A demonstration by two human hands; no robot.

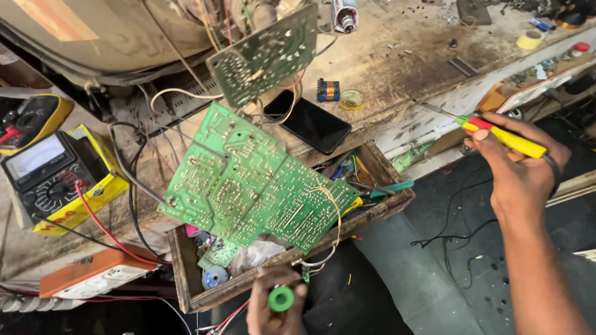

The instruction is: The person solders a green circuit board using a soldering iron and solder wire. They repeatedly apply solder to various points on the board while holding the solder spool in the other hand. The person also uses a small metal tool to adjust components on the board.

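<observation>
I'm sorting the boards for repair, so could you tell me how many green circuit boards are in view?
2 for certain: a large circuit board tilted over the wooden drawer, and a smaller circuit board above it beside the phone. Scraps in the drawer may hide more.

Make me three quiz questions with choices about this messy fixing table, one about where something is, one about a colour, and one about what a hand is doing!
1. Where does the black phone lie?
A. on the workbench, above the big green circuit board
B. inside the wooden drawer
C. on the floor

2. What colour is the handle of the tool in the right hand?
A. all blue
B. yellow with a red band
C. white

3. What is the left hand doing?
A. resting flat and empty
B. pressing the meter's dial
C. holding a small green spool

Answers:
1. A: the phone rests on the bench top past the big green circuit board.
2. B: the right hand grips a yellow-and-red soldering tool.
3. C: the left hand is closed around the small green spool.
</observation>
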